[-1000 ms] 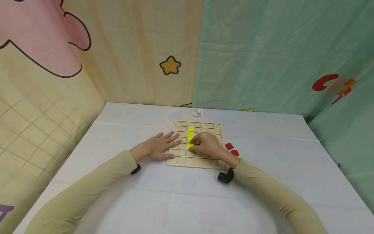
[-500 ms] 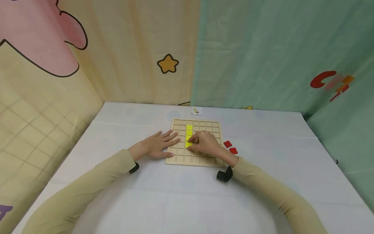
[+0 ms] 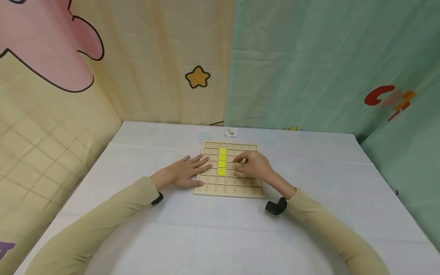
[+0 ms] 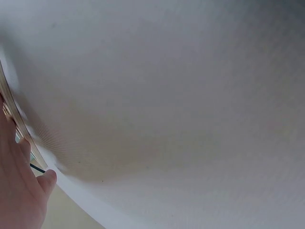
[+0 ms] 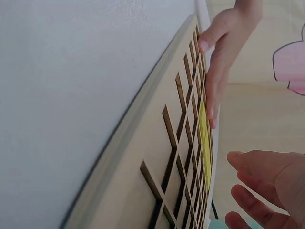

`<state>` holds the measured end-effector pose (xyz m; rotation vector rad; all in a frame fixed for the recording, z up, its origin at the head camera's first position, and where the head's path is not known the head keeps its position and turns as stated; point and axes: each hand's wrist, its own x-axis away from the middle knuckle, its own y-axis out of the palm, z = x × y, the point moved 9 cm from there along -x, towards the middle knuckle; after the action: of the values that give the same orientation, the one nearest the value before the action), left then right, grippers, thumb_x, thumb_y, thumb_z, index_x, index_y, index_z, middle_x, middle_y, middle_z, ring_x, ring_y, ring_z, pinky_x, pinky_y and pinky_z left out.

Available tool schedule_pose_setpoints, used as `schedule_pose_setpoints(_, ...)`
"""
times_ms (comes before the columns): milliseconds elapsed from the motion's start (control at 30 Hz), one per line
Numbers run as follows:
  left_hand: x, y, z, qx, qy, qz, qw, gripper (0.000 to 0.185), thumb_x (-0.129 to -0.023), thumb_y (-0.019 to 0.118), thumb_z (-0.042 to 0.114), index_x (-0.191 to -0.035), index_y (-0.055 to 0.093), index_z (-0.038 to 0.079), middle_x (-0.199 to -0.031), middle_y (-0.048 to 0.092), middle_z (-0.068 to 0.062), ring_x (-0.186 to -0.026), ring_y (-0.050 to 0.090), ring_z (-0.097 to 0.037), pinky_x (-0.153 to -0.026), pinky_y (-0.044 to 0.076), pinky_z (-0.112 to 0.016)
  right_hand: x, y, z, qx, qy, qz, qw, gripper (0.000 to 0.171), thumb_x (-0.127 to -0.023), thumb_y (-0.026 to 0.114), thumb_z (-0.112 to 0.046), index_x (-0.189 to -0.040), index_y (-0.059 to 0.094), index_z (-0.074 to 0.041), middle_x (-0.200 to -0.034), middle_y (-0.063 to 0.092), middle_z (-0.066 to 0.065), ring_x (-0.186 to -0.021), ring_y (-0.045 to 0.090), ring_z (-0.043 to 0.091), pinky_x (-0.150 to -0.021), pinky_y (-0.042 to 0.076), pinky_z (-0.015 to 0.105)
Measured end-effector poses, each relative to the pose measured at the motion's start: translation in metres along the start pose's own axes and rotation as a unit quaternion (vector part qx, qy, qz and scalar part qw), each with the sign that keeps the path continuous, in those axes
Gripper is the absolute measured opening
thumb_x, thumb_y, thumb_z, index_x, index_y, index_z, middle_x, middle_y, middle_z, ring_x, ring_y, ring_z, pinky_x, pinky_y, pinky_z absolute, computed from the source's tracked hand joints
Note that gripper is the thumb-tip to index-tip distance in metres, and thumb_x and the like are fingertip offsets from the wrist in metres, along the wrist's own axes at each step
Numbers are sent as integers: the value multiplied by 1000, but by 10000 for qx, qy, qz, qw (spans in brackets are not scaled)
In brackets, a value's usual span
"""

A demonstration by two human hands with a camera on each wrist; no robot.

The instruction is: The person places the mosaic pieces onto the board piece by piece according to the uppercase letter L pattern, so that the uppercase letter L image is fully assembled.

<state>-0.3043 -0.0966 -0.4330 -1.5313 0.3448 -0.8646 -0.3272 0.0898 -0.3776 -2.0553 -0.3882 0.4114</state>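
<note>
Just left of the loosely curled, seemingly empty right hand lie yellow tiles

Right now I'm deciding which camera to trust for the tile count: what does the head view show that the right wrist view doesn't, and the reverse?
Only the head view shows the whole wooden grid board on the white table, the four yellow tiles as one column, both beige sleeves, and the printed curtains behind.

Only the right wrist view shows the board's raised ribs edge-on and close, and the right hand's fingertips loosely curled and holding nothing.

Both show the board, the yellow tiles, the left hand lying flat on the board's left edge, and the right hand beside the tiles.
</note>
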Motion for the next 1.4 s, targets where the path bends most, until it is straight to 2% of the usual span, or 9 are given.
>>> schedule_pose_setpoints(167, 1, -1, 1, 41, 39, 42, 10000, 71, -97, 36, 60, -156, 12, 27, -164, 1, -1, -151, -1, -27, -118, 11, -59, 10, -21, 16, -51, 135, 241, 9996, 26, -81, 77, -24, -104, 75, -10, -98, 73, 5, -85, 62, 21, -71, 50, 34)
schedule_pose_setpoints(300, 1, -1, 1, 73, 50, 51, 9999, 71, -97, 36, 60, -156, 12, 27, -164, 1, -1, -151, -1, -27, -118, 11, -59, 18, -33, 33, 44, 295, 330, 9990, 29, -82, 76, -25, -107, 74, -9, -100, 72, 7, -87, 62, 23, -69, 50, 34)
schedule_pose_setpoints(500, 2, -2, 2, 71, 66, 93, 9999, 72, -97, 36, 60, -155, 13, 27, -164, 2, -1, -151, 0, -28, -117, 11, -60, 29, -43, 54, 148, 594, 364, 9975, 31, -82, 76, -27, -108, 73, -10, -100, 72, 7, -89, 62, 23, -70, 50, 34)
schedule_pose_setpoints(700, 2, -2, 1, 72, 76, 126, 9999, 72, -97, 36, 60, -155, 14, 26, -164, 3, -2, -151, 0, -28, -117, 12, -60, 39, -46, 73, 131, 635, 385, 9972, 30, -83, 74, -27, -107, 73, -10, -100, 72, 8, -89, 62, 24, -72, 52, 36)
schedule_pose_setpoints(933, 1, -1, 0, 88, 87, 95, 9999, 71, -97, 36, 61, -155, 13, 27, -164, 2, -1, -151, 0, -27, -117, 11, -60, 45, -42, 95, -277, 678, 88, 9973, 29, -84, 74, -25, -108, 72, -10, -101, 71, 9, -89, 63, 24, -70, 52, 31)
schedule_pose_setpoints(1133, 0, 1, -2, 66, 77, 60, 9999, 72, -96, 35, 62, -155, 12, 28, -164, 2, 0, -151, -1, -26, -117, 10, -60, 45, -38, 113, -545, 406, -235, 9974, 32, -83, 76, -22, -111, 71, -7, -106, 70, 11, -88, 62, 21, -68, 51, 26)
schedule_pose_setpoints(1400, -2, 3, -5, 21, 62, 22, 10000, 73, -96, 34, 64, -155, 10, 30, -164, -1, 1, -151, -2, -26, -118, 9, -59, 44, -33, 123, -902, -62, -647, 9938, 32, -85, 74, -24, -113, 71, -11, -100, 71, 4, -84, 61, 12, -75, 52, 22)
